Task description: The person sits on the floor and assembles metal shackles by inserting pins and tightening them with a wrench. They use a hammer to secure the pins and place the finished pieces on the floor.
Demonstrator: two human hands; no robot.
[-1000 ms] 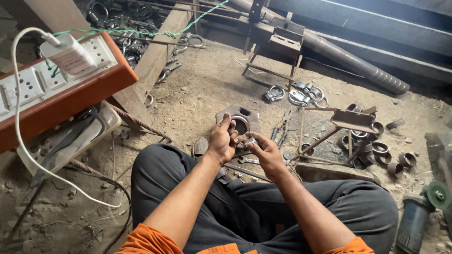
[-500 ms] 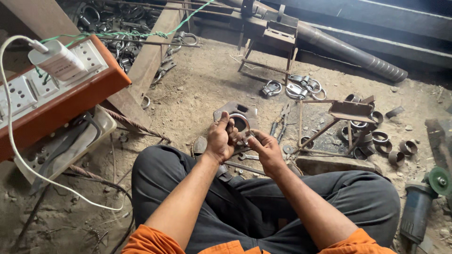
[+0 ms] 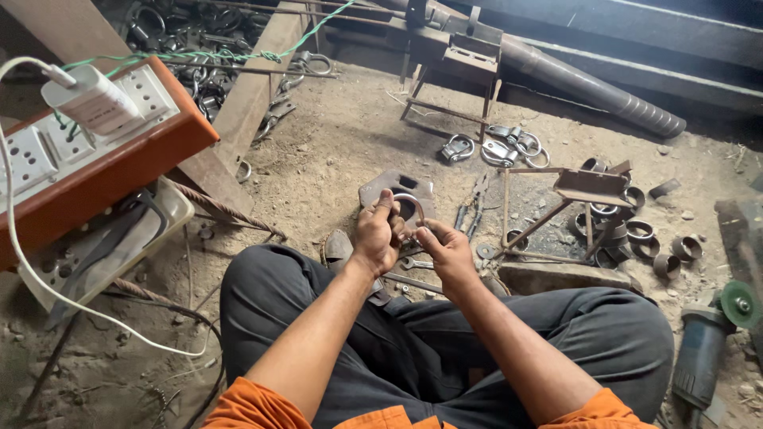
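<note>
Hands meet over the lap of the seated person. The left hand (image 3: 377, 237) is closed around a curved metal shackle (image 3: 411, 208), its thumb pressing on the top of the bend. The right hand (image 3: 447, 248) is also curled, fingers gripping the lower part of the same shackle. This piece is held above a flat rusty steel plate (image 3: 380, 189) that lies on the dirt floor (image 3: 334, 151). Close to the right there are pliers (image 3: 470, 208) and metal rings (image 3: 640, 230), so free room is small there. An angle grinder (image 3: 707, 342) rests beside the right knee. At the left, an orange socket board (image 3: 95, 151) stands well apart.
</note>
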